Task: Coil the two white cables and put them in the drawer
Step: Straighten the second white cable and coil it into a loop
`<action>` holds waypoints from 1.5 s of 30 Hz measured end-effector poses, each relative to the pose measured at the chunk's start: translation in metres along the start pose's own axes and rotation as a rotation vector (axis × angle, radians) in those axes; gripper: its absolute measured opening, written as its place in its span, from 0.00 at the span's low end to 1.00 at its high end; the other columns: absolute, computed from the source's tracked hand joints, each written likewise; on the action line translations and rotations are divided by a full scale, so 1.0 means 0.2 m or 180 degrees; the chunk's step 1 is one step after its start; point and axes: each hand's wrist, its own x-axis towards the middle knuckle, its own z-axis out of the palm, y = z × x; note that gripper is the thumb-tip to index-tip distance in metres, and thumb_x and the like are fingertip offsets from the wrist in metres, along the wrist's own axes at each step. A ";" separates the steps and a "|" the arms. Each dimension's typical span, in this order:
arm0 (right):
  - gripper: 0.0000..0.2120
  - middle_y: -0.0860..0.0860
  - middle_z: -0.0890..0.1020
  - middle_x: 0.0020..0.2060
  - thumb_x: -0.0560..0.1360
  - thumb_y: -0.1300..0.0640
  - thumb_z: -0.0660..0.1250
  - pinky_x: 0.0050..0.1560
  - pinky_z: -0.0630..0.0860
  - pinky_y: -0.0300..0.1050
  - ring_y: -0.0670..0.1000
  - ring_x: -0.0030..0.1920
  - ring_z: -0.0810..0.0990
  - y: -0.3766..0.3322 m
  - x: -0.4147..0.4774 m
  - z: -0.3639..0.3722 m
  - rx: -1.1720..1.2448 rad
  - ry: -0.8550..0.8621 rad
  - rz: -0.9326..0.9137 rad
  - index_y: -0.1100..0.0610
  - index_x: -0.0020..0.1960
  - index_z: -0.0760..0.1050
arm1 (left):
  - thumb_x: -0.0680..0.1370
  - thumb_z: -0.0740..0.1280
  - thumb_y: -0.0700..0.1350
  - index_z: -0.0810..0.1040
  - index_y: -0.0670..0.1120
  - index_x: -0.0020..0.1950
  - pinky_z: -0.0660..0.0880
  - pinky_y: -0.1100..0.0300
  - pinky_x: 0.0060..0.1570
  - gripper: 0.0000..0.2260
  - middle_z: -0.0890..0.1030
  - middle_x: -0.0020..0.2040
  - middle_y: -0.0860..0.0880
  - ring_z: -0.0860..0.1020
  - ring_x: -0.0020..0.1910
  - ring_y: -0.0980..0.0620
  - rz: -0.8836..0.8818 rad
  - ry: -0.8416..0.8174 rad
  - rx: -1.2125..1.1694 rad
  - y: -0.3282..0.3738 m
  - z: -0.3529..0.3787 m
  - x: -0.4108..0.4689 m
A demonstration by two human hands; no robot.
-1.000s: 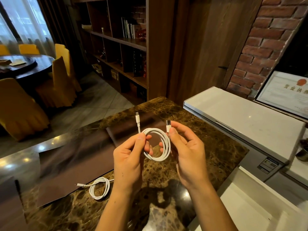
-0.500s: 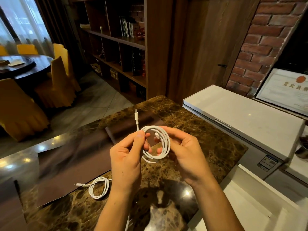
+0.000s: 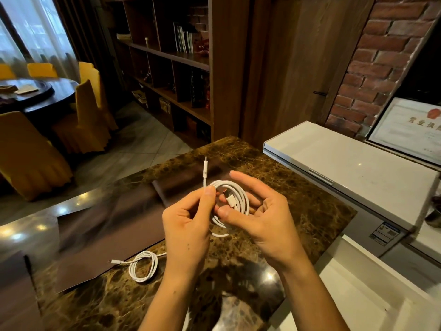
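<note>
1 coiled cable (image 3: 143, 266) is lying on the counter (image 3: 298, 199). The left hand (image 3: 188, 225) is pinching the 2nd coil (image 3: 241, 197) (1 plug (image 3: 204, 170) is sticking up), and the right hand (image 3: 260, 216) is clamping its loops by thumb. A loosening pinch is risking the loops springing open.

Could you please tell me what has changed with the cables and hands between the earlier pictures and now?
The right hand has turned the wide plug down from above the held cable and tucked it into the loop; its thumb now presses the coil. The left hand still pinches the coil, thin plug upright. The second cable lies unmoved on the marble counter.
</note>
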 end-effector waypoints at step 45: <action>0.15 0.51 0.81 0.39 0.80 0.50 0.62 0.35 0.75 0.40 0.46 0.35 0.75 0.03 0.03 -0.07 0.0313 0.0608 0.0044 0.53 0.56 0.85 | 0.84 0.61 0.42 0.84 0.48 0.36 0.71 0.46 0.59 0.19 0.79 0.30 0.52 0.75 0.48 0.46 -0.0898 0.0505 -0.1139 -0.10 0.00 -0.01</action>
